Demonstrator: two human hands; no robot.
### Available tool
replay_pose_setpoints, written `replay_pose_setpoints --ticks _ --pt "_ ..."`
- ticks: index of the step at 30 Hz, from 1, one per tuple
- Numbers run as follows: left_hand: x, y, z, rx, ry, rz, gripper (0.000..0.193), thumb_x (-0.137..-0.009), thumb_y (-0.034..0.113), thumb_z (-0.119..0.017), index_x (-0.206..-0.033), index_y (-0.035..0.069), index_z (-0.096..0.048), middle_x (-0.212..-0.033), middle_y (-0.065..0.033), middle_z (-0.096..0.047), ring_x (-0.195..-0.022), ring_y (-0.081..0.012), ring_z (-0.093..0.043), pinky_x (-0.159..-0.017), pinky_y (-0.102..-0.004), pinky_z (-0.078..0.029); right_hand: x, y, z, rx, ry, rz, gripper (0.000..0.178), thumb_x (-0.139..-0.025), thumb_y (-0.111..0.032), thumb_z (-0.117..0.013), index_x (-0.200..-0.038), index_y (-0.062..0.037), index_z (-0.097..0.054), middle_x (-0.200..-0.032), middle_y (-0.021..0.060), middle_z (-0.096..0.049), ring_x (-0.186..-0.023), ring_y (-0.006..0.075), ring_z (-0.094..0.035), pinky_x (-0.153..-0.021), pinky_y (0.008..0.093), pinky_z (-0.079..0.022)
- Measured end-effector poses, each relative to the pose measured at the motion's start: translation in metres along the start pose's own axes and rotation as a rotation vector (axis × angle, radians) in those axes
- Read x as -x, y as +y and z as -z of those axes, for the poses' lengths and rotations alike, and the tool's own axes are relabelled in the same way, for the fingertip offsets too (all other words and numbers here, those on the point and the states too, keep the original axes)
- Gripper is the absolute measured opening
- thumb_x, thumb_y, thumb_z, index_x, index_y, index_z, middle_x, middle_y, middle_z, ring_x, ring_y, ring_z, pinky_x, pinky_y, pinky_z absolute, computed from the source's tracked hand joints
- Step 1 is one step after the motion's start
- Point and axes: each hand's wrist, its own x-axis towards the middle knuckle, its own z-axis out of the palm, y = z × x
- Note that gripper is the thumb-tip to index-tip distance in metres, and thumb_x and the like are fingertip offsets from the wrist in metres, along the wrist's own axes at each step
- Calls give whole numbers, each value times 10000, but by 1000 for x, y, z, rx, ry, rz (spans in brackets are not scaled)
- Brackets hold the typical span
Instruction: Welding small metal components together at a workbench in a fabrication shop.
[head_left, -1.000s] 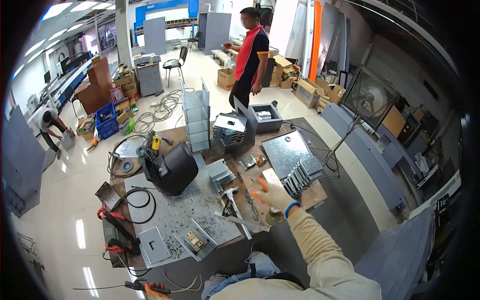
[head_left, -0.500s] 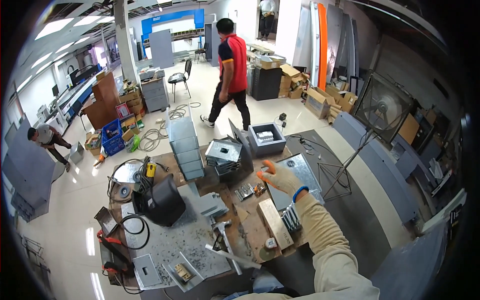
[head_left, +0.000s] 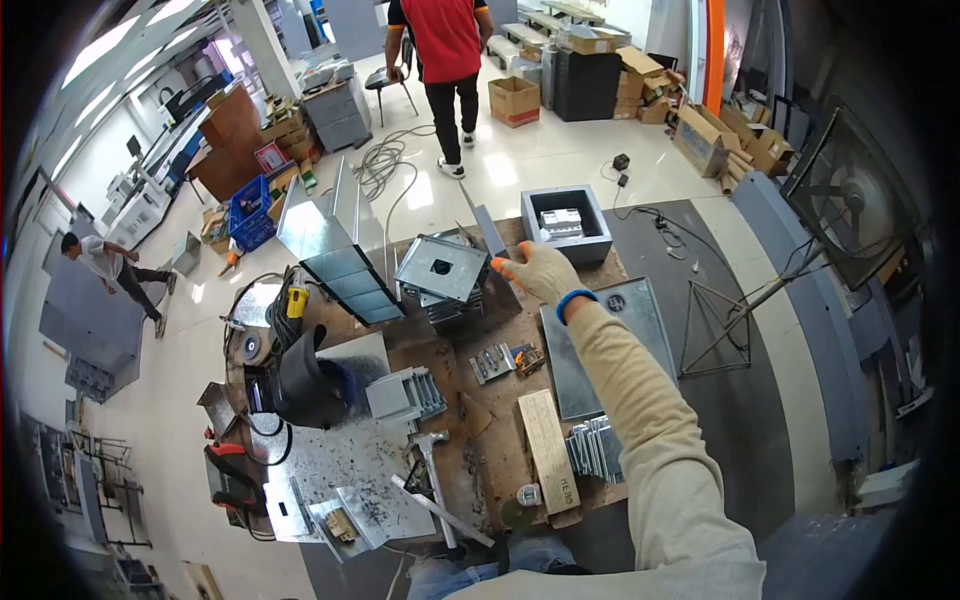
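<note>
Left hand's out of view; square metal plates (head_left: 440,268) sit stacked on the surface (head_left: 490,455), a grey panel (head_left: 490,232) rises just beside them, and here's the right hand (head_left: 540,273), grip loosely open, seemingly empty, contact unclear. Looks like a reach: taking that panel's edge would call for closing thumb and fingers.

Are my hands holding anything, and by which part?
Cannot tell: your right hand is close to the tilted grey panel, but no clear grip shows. Your left hand is out of view.
</note>
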Motion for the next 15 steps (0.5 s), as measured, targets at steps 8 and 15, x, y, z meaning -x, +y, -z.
replay_pose_setpoints --ticks 8,15 --pt "9 1 -9 -32 57 -13 163 -1014 286 -697 -973 144 -626 -765 1 -617 -636 -146 -586 -608 -315 -524 -35 10 -68 328 -16 -67 476 -996 -499 -694 -1082 -35 -750 -980 137 -798 -861 342 -762 -822 427 -594" --pt "7 5 -27 -68 49 -21 154 -1016 275 -695 -978 143 -628 -764 0 -619 -633 -144 -586 -603 -312 -522 -59 46 -97 319 156 -31 430 -1001 -476 -663 -1048 -60 -764 -972 160 -803 -916 408 -760 -837 464 -601"
